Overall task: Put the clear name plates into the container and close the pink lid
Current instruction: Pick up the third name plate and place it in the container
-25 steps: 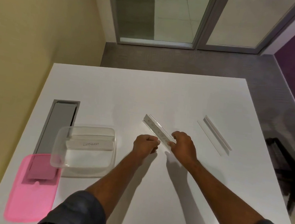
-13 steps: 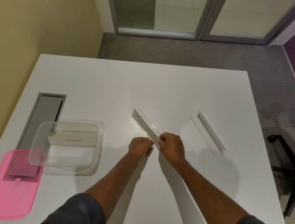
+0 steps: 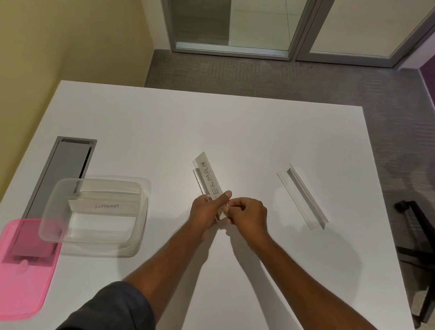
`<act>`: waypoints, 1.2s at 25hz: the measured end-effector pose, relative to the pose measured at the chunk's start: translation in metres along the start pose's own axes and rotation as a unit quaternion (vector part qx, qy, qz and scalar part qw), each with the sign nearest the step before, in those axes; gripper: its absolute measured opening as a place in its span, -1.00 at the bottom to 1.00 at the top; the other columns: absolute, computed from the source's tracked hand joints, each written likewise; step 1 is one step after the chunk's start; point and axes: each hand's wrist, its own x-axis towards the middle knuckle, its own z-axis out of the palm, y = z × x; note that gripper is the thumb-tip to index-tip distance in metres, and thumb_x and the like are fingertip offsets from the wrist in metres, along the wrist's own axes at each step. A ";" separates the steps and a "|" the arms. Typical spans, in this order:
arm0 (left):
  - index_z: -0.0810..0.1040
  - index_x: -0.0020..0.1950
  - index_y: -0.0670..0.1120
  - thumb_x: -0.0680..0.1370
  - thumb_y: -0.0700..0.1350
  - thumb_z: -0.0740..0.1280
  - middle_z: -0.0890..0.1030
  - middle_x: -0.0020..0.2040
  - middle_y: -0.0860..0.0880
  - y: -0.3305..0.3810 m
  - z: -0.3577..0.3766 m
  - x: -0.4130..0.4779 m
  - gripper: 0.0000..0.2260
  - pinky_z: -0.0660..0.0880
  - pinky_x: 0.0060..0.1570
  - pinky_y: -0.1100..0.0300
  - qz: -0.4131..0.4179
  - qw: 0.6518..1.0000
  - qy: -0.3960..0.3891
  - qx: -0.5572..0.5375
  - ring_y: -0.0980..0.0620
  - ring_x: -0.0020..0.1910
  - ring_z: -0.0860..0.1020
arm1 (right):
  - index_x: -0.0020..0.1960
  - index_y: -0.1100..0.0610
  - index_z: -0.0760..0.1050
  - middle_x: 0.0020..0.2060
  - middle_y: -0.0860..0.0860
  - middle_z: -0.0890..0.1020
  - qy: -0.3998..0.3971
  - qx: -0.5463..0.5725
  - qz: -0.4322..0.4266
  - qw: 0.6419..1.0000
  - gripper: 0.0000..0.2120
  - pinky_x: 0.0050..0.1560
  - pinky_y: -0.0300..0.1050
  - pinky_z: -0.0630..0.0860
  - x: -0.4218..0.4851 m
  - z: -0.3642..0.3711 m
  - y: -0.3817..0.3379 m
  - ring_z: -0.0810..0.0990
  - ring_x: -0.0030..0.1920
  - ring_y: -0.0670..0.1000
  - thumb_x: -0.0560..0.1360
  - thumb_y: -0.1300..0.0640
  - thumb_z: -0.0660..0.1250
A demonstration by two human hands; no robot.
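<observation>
At the table's middle, a clear name plate [image 3: 207, 178] with a handwritten paper label is tilted up off the surface. My left hand [image 3: 204, 212] and my right hand [image 3: 246, 215] both grip its near end. A second clear name plate [image 3: 301, 195], without a label, lies on the table to the right. The clear plastic container [image 3: 134, 239] stands at the left, and a name plate reading ELEPHANT [image 3: 104, 204] rests inside it. The pink lid [image 3: 14, 281] lies flat at the near left corner, partly under the container.
A grey metal cable hatch [image 3: 65, 170] is set into the white table [image 3: 161, 125] behind the container. A yellow wall runs along the left. A black office chair [image 3: 433, 246] stands off the table's right edge.
The labelled name plate has been lifted and turned so its writing faces up. My left hand has closed on its near end beside the right hand.
</observation>
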 end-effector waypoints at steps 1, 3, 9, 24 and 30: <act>0.67 0.17 -0.21 0.51 -0.04 0.61 0.75 -0.08 -0.18 0.000 0.000 0.001 -0.66 0.73 -0.10 -0.05 0.003 1.000 0.009 0.005 -0.10 -0.18 0.74 | -0.09 0.10 0.75 -0.25 0.05 0.78 -0.011 0.032 0.020 0.999 -0.99 -0.08 0.15 0.77 -0.004 0.000 -0.002 0.79 -0.21 0.13 0.50 0.17 0.56; 0.69 0.15 -0.19 0.47 -0.03 0.62 0.77 0.00 -0.21 0.002 -0.002 0.000 -0.65 0.75 -0.02 -0.15 0.014 0.999 0.030 0.031 -0.16 -0.11 0.76 | -0.07 0.11 0.74 -0.22 0.08 0.79 -0.037 0.061 0.034 0.997 -0.98 -0.03 0.18 0.77 -0.008 -0.002 -0.003 0.80 -0.18 0.15 0.50 0.18 0.55; 0.61 0.26 -0.07 0.39 0.10 0.62 0.72 0.13 -0.03 0.018 -0.017 -0.011 -0.48 0.69 -0.06 0.09 0.070 0.963 0.078 0.247 -0.06 0.07 0.73 | 0.18 0.11 0.69 -0.01 0.02 0.75 -0.031 -0.034 -0.031 0.998 -0.71 -0.10 -0.10 0.75 -0.005 -0.031 -0.019 0.78 -0.09 0.04 0.47 0.23 0.58; 0.54 0.37 0.04 0.42 -0.07 0.57 0.70 0.20 -0.07 0.053 -0.044 -0.035 -0.47 0.63 0.05 -0.02 0.254 0.730 -0.056 0.632 -0.12 0.14 0.63 | 0.48 0.13 0.45 0.30 0.09 0.61 -0.144 -0.538 -0.318 0.767 -0.20 0.10 0.14 0.65 0.035 -0.081 -0.053 0.58 0.28 0.17 0.29 0.20 0.67; 0.47 0.46 0.06 0.43 0.02 0.60 0.67 0.21 -0.05 0.067 -0.066 -0.048 -0.37 0.63 0.11 -0.09 0.258 0.706 -0.088 0.654 -0.12 0.16 0.63 | 0.32 0.01 0.52 0.12 -0.08 0.65 -0.177 -0.475 -0.225 0.832 -0.41 -0.12 -0.05 0.52 0.016 -0.077 -0.059 0.60 0.09 0.05 0.35 0.20 0.62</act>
